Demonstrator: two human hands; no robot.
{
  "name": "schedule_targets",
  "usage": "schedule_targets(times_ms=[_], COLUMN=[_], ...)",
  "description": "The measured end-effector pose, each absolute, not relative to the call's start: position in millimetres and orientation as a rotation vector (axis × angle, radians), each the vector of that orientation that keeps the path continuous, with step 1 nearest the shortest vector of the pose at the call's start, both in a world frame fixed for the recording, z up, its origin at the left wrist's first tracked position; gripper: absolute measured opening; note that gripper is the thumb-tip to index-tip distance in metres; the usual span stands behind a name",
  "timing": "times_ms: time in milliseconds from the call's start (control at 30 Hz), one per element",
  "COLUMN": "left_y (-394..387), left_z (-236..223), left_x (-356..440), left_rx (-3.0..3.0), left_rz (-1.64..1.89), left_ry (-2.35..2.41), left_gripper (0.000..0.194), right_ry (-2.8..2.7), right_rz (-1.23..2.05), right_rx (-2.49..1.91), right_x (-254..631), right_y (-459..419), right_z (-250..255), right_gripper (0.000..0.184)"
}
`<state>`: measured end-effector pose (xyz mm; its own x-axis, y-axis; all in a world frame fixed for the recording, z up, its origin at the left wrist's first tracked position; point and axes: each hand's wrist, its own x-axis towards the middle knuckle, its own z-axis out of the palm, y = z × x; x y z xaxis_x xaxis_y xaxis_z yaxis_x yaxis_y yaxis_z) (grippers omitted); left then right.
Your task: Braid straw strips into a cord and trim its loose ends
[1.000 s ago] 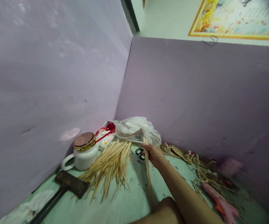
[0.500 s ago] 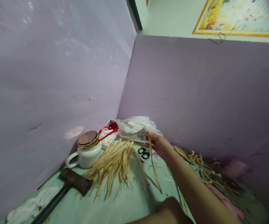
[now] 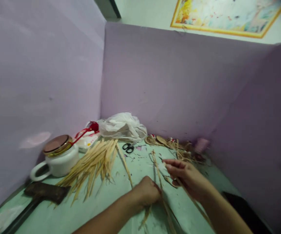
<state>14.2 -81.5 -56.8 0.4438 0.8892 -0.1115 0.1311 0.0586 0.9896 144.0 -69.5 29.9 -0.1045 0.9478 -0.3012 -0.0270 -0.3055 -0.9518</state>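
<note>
Lower centre: I observe the left hand (image 3: 148, 192) fisted around straw strips (image 3: 158, 169). Lower right: the right hand (image 3: 187, 178) pinches a single strip (image 3: 196, 203).

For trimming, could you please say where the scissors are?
In the head view, the scissors lie just left of centre, right of the strip bundle, in front of the white bag.

Flat pale green surface (image 3: 64, 217) carries, at left, a glossy white gold-lidded mug (image 3: 63, 161), a dark blocky-headed hammer with black handle (image 3: 46, 193) and a fan of flat straw-coloured strips (image 3: 95, 161). Farther back lie a crumpled translucent white plastic bag (image 3: 123, 126), black-handled scissors (image 3: 127, 147) and, right of those, tan braided straw rounds (image 3: 161, 140).
</note>
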Motion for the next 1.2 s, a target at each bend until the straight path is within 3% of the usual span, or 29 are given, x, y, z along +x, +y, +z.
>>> schedule_targets(times_ms=[233,767,1200], left_y=[-89.8,-94.1,-93.2], left_z=[-33.1,-21.0,-27.1], left_x=[15.2,16.3,17.4], left_rx=[1.23,1.228,1.275], left_rz=[0.623,0.529,0.532], left_ry=[1.167,1.2,1.223], left_gripper=[0.014,0.021,0.018], right_ry=[-0.883,-0.916,-1.275], right_rz=[1.59,1.511,1.251], right_rx=[-1.354,-1.327,-1.544], right_x=[170.2,149.9,156.4], right_y=[-110.4,-116.7,-116.7], right_z=[-39.1,-50.6,-48.5], right_gripper=[0.028,0.033,0.008])
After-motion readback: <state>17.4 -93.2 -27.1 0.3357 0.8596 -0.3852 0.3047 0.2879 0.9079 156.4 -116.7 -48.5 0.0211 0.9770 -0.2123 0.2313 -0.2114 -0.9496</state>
